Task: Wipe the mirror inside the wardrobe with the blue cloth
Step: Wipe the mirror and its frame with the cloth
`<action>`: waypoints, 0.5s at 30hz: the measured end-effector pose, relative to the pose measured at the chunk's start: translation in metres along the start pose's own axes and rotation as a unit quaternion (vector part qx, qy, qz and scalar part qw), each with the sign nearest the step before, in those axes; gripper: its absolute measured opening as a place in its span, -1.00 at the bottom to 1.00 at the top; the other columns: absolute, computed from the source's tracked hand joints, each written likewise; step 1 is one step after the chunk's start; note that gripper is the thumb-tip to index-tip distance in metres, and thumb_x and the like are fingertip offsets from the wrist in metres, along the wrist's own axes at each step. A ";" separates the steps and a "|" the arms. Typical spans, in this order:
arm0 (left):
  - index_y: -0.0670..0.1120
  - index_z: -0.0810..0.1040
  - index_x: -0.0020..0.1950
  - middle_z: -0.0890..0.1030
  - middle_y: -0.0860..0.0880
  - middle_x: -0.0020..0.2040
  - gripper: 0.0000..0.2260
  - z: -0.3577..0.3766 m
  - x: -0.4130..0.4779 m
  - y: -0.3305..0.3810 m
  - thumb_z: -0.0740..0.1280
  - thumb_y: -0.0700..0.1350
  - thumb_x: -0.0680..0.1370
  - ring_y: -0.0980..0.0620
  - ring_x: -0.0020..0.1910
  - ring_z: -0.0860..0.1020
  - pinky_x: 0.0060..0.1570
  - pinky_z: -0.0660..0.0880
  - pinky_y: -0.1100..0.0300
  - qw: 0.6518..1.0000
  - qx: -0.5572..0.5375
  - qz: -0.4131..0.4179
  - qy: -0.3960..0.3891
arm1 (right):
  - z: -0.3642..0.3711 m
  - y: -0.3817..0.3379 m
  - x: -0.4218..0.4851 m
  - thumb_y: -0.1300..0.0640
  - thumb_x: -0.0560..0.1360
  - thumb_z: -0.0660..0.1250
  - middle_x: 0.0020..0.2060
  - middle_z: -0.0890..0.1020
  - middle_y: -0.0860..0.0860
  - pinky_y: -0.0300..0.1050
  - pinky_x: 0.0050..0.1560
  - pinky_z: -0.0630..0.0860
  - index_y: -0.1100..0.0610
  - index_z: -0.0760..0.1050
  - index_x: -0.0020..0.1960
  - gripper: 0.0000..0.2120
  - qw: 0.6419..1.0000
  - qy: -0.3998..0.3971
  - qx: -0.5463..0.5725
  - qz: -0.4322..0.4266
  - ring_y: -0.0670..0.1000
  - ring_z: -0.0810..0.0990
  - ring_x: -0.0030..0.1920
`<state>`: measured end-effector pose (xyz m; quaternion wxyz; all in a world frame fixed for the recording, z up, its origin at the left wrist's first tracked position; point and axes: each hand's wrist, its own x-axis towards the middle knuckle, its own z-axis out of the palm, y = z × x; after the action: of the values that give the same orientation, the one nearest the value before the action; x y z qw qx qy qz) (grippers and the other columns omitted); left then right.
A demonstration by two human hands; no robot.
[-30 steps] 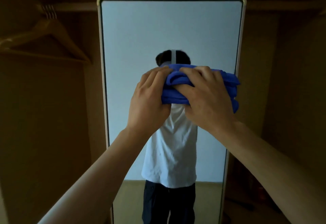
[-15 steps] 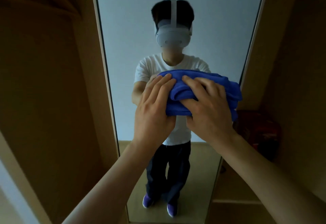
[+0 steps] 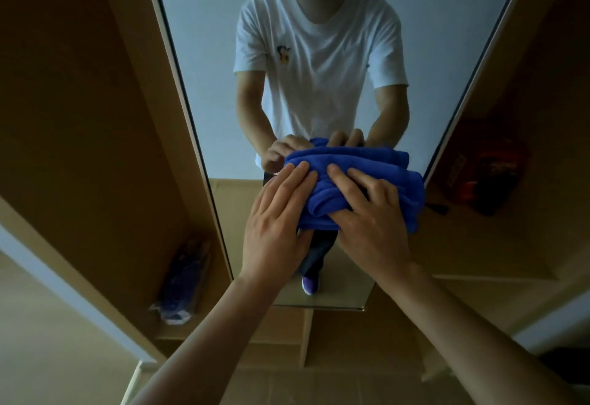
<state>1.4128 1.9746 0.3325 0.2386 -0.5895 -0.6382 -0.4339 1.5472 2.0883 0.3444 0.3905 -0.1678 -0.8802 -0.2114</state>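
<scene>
The tall mirror (image 3: 223, 53) stands inside the wardrobe and shows a person's reflection. A bunched blue cloth (image 3: 383, 175) lies against the glass in the mirror's lower half, near its right edge. My left hand (image 3: 274, 222) presses the cloth's left end with straight fingers. My right hand (image 3: 373, 222) lies over the middle of the cloth, fingers spread, with a fold pinched between thumb and index finger. Behind the cloth, the reflected hands are partly hidden.
The wardrobe's wooden side panel (image 3: 79, 117) rises close on the left. A wrapped purple package (image 3: 185, 280) leans on the wardrobe floor, left of the mirror. To the mirror's right, a red object (image 3: 479, 171) sits on a shelf. Below the mirror's bottom edge (image 3: 319, 307) are wooden compartments.
Both hands have slid the cloth down the glass from about head height to the lower half, and the view has tilted downward with them. The mirror's bottom edge has come into sight.
</scene>
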 end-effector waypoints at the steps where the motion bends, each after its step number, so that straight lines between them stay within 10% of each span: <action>1: -0.15 0.46 0.50 0.42 -0.08 0.52 -0.52 0.004 -0.010 -0.002 0.40 -0.16 0.57 -0.02 0.57 0.29 0.50 0.33 -0.05 1.000 -0.003 -0.003 -0.004 | 0.006 -0.002 -0.009 0.10 0.55 0.32 0.45 0.44 0.03 0.12 0.24 0.31 -0.04 0.47 0.32 -0.66 1.000 -0.007 0.003 -0.001 0.17 0.41 0.33; 15: -0.15 0.54 0.43 0.47 -0.13 0.47 -0.58 0.085 -0.179 -0.054 0.40 -0.10 0.58 -0.07 0.46 0.44 0.41 0.42 0.09 0.986 0.035 -0.063 -0.151 | 0.117 -0.062 -0.168 0.06 0.58 0.18 0.38 0.52 0.07 0.16 0.18 0.36 -0.02 0.54 0.28 -0.68 0.986 -0.162 0.035 0.001 0.20 0.48 0.25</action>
<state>1.4125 1.9522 0.1285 0.1318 -0.5981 -0.7177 -0.3314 1.5537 2.0725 0.1317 0.2484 -0.1875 -0.9384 -0.1504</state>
